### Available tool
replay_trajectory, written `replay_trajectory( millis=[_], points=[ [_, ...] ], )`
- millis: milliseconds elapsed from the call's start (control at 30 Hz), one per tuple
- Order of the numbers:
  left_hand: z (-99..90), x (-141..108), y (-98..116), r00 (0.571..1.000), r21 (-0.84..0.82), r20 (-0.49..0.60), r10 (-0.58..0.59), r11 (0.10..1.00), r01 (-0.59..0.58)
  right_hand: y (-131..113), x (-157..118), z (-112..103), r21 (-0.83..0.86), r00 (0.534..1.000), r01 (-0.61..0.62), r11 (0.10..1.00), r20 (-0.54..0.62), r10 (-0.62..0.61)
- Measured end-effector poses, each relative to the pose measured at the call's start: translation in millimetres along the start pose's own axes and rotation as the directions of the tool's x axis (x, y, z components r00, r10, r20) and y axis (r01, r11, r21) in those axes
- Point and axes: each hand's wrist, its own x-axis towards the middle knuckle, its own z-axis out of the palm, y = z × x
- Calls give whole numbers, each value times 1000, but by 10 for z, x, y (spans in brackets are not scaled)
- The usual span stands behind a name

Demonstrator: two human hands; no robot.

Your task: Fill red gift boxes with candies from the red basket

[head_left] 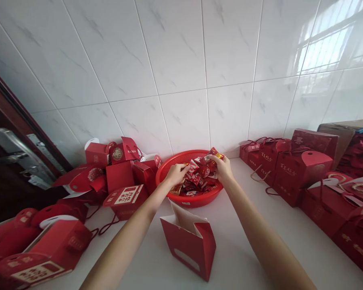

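Both my hands reach into a round red plastic basket [187, 202] heaped with wrapped candies [196, 187], mostly in red wrappers. My left hand [177, 174] pinches a red-and-white wrapped candy at the basket's left side. On the right, my right hand [223, 168] has its fingers closed on a red candy packet [216, 153] with a yellow patch, above the basket's rim. Between my forearms stands a red paper gift box [187, 245], upright with its top open. Its inside walls are white, and I cannot see its bottom.
Red gift boxes [127, 201] with cord handles crowd the left side. More closed red boxes [301, 173] line the right, near a cardboard carton [339, 135] holding dark red items. A tiled wall [181, 60] rises behind; a door handle [21, 153] is at far left.
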Motion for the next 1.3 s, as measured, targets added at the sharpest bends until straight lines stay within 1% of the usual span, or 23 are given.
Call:
replay_trajectory(
  millis=[200, 267, 333, 367, 400, 433, 467, 500, 533, 567, 600, 633, 667, 733, 833, 967, 1067, 1167, 1300],
  points=[
    [-2, -4, -16, 989, -33, -141, -42, 999, 38, 18, 13, -5, 5, 1000, 8, 1000, -3, -8],
    [-6, -1, -36, 978, -37, -194, -75, 997, 69, 18, 16, -7, -13, 1000, -6, 1000, -8, 5],
    [-15, -7, -48, 955, -38, -272, -116, 993, 110, 16, 16, -9, -32, 1000, -8, 999, -14, 8],
    [-19, -16, -47, 946, -40, -302, -121, 993, 115, 13, 13, -9, -37, 1000, -4, 999, -15, 4],
    [-21, -28, -39, 948, -46, -300, -106, 994, 97, 10, 8, -8, -39, 1000, -2, 999, -16, 1],
    [-18, -43, -25, 967, -60, -245, -69, 997, 56, 6, 2, -6, -38, 1000, -1, 999, -17, 0],
    [-12, -58, -8, 992, -81, -124, -14, 997, 4, 2, -5, -4, -34, 1000, 0, 999, -18, -1],
    [-1, -73, 10, 998, -105, 55, 44, 994, -38, -2, -13, -1, -26, 1000, 4, 1000, -19, -5],
    [13, -86, 27, 964, -117, 254, 83, 992, -55, -5, -20, 2, -17, 1000, 9, 1000, -19, -9],
    [28, -94, 40, 907, -102, 411, 95, 993, -58, -8, -25, 3, -9, 1000, 14, 1000, -19, -14],
    [42, -97, 48, 860, -59, 504, 82, 996, -60, -9, -28, 4, -4, 1000, 17, 1000, -15, -17],
    [54, -96, 49, 843, -4, 535, 60, 998, -68, -9, -29, 3, -3, 1000, 16, 1000, -13, -16],
    [62, -92, 45, 853, 49, 520, 44, 995, -82, -9, -28, 1, -5, 1000, 13, 1000, -11, -13],
    [71, -78, 27, 890, 107, 452, 55, 988, -116, -5, -23, -3, -3, 1000, 12, 1000, -7, -12],
    [75, -64, -5, 914, 119, 399, 72, 984, -130, 3, -13, -6, 7, 1000, 22, 1000, -2, -22],
    [86, -67, -25, 955, 112, 283, 87, 986, -123, 10, -12, 0, 10, 999, 35, 999, 7, -35],
    [86, -75, -14, 973, 94, 214, 90, 989, -112, 8, -19, 6, 14, 999, 37, 999, 13, -37],
    [66, -79, 10, 989, 73, 121, 87, 993, -96, 6, -22, 5, -2, 1000, 18, 1000, 19, -18],
    [4, -74, 39, 997, 61, -12, 81, 995, -80, 13, -14, -9, 5, 999, 32, 999, 31, -32]
  ],
)
